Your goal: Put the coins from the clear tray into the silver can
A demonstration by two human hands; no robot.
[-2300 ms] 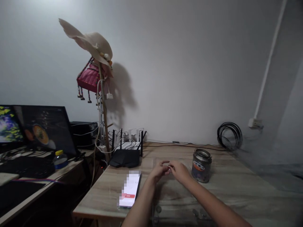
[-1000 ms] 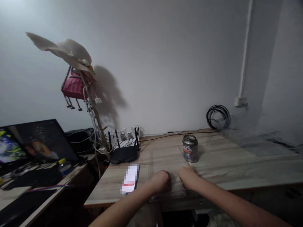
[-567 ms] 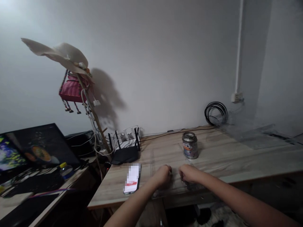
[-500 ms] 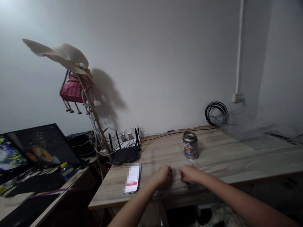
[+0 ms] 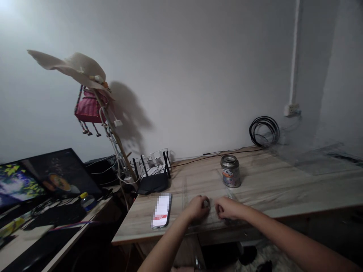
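Observation:
My left hand (image 5: pixel 198 208) is closed over the front part of the wooden desk, its fingers curled inward. Facing it across a small gap, my right hand (image 5: pixel 228 209) is also closed. Thin clear plastic (image 5: pixel 185 190) lies on the desk around and under both hands. Its faint edges run up to my fists, which pinch it, though the exact grip is hard to see. Behind my right hand stands an upright metal can (image 5: pixel 231 173) with a printed label. A phone (image 5: pixel 161 211) with a lit screen rests left of my left hand.
At the desk's (image 5: pixel 272 189) back left sits a black router (image 5: pixel 153 183) with antennas. Coiled black cable (image 5: pixel 264 131) leans on the wall; more clear plastic (image 5: pixel 317 160) spreads at right. Leftward are a monitor (image 5: pixel 61 177), a bottle (image 5: pixel 88 201), and a stand holding a hat (image 5: pixel 79 68) and pink bag (image 5: pixel 89 109).
The view has shifted slightly. My left hand has turned a little, showing more of its curled fingers. Both hands stay closed at nearly the same spot; the can and phone rest in place.

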